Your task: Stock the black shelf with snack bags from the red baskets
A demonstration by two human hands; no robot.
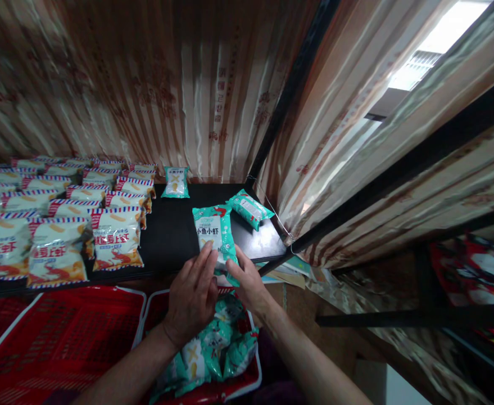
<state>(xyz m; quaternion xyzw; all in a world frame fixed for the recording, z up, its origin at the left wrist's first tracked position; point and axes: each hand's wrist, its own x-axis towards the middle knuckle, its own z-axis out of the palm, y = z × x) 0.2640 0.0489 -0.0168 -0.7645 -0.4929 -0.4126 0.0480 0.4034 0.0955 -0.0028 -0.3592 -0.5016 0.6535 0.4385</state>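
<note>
A teal and white snack bag is held up over the front edge of the black shelf. My right hand grips its lower right side, thumb on the front and the other fingers partly hidden behind. My left hand lies with straight fingers against the lower front of the bag. Below, a red basket holds several more teal snack bags. On the shelf, one teal bag stands at the back, while another teal bag lies tilted near the right corner.
Rows of white and orange snack bags fill the left of the black shelf. A second red basket stands at lower left. Dark metal posts and a patterned curtain border the shelf. A thin wire crosses its right corner.
</note>
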